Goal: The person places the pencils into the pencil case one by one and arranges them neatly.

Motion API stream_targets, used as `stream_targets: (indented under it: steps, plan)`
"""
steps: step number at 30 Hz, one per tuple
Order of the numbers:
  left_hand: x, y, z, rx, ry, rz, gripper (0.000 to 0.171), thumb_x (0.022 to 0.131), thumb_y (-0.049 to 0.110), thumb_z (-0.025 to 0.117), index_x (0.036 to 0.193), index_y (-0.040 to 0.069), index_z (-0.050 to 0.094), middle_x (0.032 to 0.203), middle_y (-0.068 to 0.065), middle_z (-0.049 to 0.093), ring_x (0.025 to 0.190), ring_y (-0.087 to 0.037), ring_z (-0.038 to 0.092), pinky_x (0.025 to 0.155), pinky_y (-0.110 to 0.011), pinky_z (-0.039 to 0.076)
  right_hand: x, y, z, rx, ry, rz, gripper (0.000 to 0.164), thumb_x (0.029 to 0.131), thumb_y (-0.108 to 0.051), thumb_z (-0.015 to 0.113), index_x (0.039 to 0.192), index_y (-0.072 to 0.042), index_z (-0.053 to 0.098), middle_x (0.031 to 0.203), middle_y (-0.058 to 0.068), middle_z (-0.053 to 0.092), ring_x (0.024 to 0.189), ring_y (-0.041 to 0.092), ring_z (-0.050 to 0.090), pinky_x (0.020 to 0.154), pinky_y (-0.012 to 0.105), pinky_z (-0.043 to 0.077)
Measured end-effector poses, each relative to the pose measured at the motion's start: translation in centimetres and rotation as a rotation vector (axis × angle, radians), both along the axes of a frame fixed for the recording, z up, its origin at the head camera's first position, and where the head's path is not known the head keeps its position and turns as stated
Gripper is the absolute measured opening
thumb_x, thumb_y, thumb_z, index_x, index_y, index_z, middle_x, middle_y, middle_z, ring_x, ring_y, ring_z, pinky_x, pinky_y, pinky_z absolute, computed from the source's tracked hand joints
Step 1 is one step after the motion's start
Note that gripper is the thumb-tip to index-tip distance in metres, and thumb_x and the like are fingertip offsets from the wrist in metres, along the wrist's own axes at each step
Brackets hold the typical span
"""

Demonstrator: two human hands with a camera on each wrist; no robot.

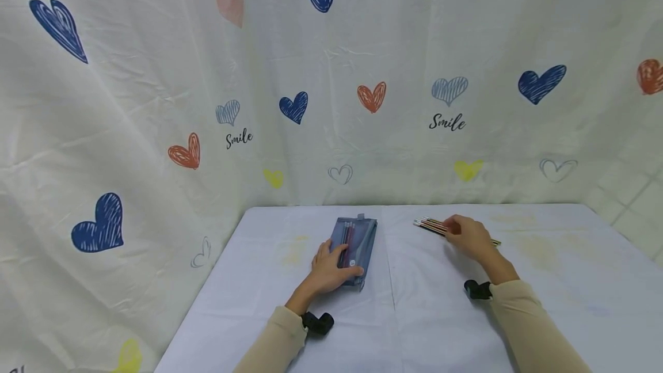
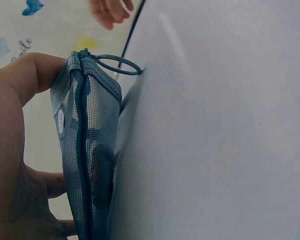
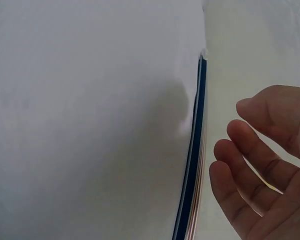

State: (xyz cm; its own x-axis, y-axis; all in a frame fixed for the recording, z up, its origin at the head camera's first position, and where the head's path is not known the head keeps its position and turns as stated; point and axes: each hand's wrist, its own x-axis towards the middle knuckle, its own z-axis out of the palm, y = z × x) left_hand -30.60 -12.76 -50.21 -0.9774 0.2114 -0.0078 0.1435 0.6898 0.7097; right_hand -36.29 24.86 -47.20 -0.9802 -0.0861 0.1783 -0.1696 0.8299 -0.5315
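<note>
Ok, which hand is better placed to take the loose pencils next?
Probably the right hand: it hovers just above the pencils, fingers relaxed and holding nothing, while the left hand rests farther away on the pouch.

Head view evenly lit — wrist views dimmer (softly shadowed).

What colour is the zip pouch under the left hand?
The pouch is greyish blue, with see-through mesh; it shows best in the left wrist view.

Counts two hands [image 1: 328, 269] [image 1: 470, 239], one pencil case [image 1: 369, 238], two wrist cameras [image 1: 318, 323] [image 1: 476, 289], one table [image 1: 440, 327]; several pencils [image 1: 430, 225], too bunched to number.
</note>
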Motion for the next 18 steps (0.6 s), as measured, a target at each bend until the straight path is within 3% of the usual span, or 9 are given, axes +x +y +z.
stream_targets:
  steps: [5,12,18]
  plan:
    - [-0.08,0.04,-0.04,-0.001,-0.003,0.005,0.087,0.084,0.061,0.070,0.156,0.019,0.043,0.170,-0.019,0.012,0.157,-0.045,0.010,0.119,-0.071,0.017,0.16,0.38,0.07,0.057,-0.034,0.031,0.029,0.088,-0.004,0.067,0.116,0.006,0.067,0.100,0.019,0.069,0.092,0.031,0.063,0.080,0.048,0.052]
    - [-0.18,0.03,-0.14,-0.003,0.001,0.002,0.088,0.084,0.061,0.070,0.156,0.018,0.043,0.170,-0.019,0.012,0.156,-0.044,0.012,0.119,-0.070,0.018,0.18,0.70,0.00,0.104,-0.067,0.054,0.029,0.088,-0.003,0.067,0.116,0.006,0.067,0.094,0.015,0.066,0.084,0.027,0.058,0.075,0.044,0.050]
    - [-0.22,-0.02,-0.06,-0.016,0.008,-0.002,0.087,0.084,0.062,0.069,0.156,0.019,0.043,0.170,-0.020,0.013,0.157,-0.044,0.011,0.120,-0.069,0.017,-0.05,0.84,-0.05,0.127,-0.092,0.068,0.026,0.087,-0.002,0.068,0.113,0.003,0.067,0.097,0.017,0.068,0.087,0.029,0.061,0.077,0.049,0.051]
